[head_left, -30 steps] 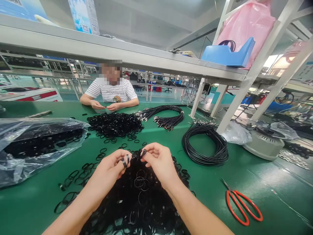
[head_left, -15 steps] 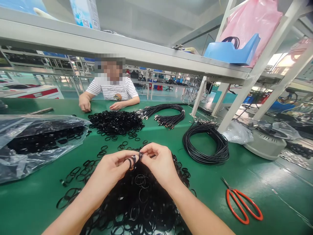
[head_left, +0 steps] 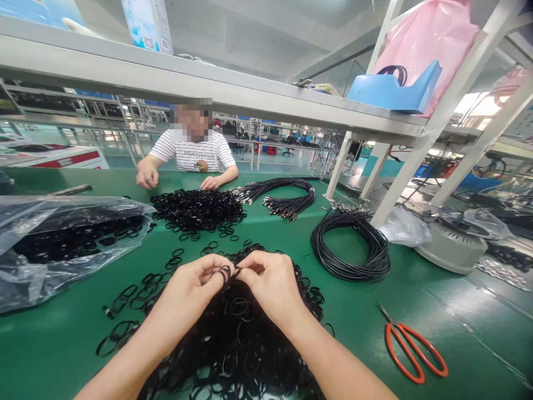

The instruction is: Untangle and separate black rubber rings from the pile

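Observation:
My left hand (head_left: 202, 280) is closed in a pinch, with black rubber rings (head_left: 225, 273) looped about its fingers. Meeting it fingertip to fingertip, my right hand (head_left: 266, 278) pinches a small black piece that looks like part of a ring. Both hands are held over a large heap of black rings (head_left: 250, 355) on the green table. Loose rings (head_left: 144, 291) lie scattered left of the heap, beside my left forearm. How the piece between the fingertips joins the looped rings is too small to make out.
Red-handled scissors (head_left: 412, 347) lie at the right, below a coil of black cable (head_left: 352, 244). A clear bag of rings (head_left: 75, 239) lies left. Behind are another ring pile (head_left: 197, 208) and cable bundle (head_left: 291, 194). A co-worker (head_left: 195, 153) sits opposite; a metal shelf (head_left: 250, 91) spans above.
My hands have shifted slightly, still pinched together, and the piece between the fingertips has tilted. Across the table, the co-worker's hands have moved a little.

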`<state>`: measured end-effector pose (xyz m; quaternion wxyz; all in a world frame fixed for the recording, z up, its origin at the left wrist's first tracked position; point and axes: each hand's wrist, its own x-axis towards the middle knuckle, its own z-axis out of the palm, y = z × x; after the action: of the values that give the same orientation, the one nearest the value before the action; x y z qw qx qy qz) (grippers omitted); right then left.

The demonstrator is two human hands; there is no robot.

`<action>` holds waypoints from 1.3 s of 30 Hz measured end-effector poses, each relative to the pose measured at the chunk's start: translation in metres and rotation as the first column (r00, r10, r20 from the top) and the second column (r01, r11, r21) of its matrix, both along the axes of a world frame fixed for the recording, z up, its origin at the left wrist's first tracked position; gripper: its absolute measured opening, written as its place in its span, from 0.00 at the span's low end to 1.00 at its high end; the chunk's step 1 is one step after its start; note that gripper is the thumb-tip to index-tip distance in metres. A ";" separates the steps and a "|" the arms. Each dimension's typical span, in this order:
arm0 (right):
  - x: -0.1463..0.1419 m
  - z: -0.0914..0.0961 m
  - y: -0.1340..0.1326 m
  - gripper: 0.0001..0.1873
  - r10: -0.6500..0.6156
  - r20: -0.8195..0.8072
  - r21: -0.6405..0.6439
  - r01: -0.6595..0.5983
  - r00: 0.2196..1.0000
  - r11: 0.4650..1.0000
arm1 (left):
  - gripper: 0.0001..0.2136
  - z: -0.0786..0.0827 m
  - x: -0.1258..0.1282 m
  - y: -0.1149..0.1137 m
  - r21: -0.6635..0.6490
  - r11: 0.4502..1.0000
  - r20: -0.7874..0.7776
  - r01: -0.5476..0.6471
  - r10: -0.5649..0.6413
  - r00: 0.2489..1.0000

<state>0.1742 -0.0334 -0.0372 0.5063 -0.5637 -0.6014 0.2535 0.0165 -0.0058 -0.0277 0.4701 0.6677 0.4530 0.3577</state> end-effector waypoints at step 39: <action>0.002 0.003 0.000 0.04 0.126 -0.150 -0.054 -0.135 0.981 0.989 | 0.09 0.002 -0.001 0.000 -0.068 0.998 -0.032 0.014 -0.016 0.999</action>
<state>0.1761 -0.0332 -0.0345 0.5129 -0.5188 -0.5901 0.3459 0.0152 -0.0061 -0.0256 0.4876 0.6606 0.4674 0.3276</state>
